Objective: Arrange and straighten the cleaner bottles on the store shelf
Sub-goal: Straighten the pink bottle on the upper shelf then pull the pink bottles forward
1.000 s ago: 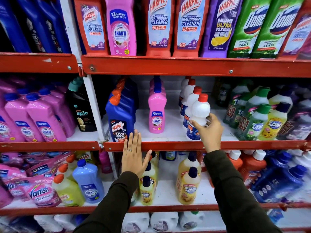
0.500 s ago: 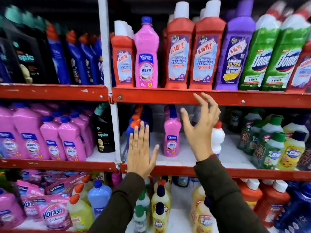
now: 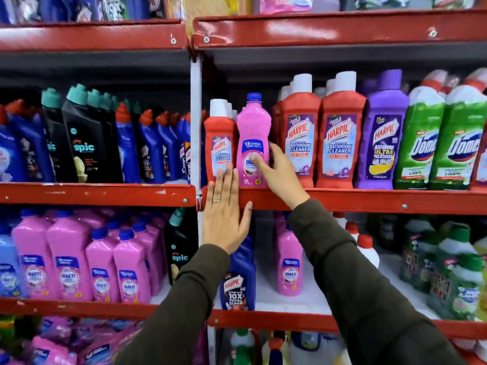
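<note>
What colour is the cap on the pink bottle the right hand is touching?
Dark blue. The cap on the pink bottle shows clearly in the head view.

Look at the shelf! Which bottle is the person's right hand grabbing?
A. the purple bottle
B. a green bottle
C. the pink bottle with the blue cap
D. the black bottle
C: the right hand wraps its thumb and fingers around the pink bottle with the blue cap, which stands between red bottles on the shelf.

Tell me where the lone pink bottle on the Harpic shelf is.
The pink bottle stands upright near the left end of the red shelf, between a small red Harpic bottle and a taller red Harpic bottle; the right hand grips it.
</note>
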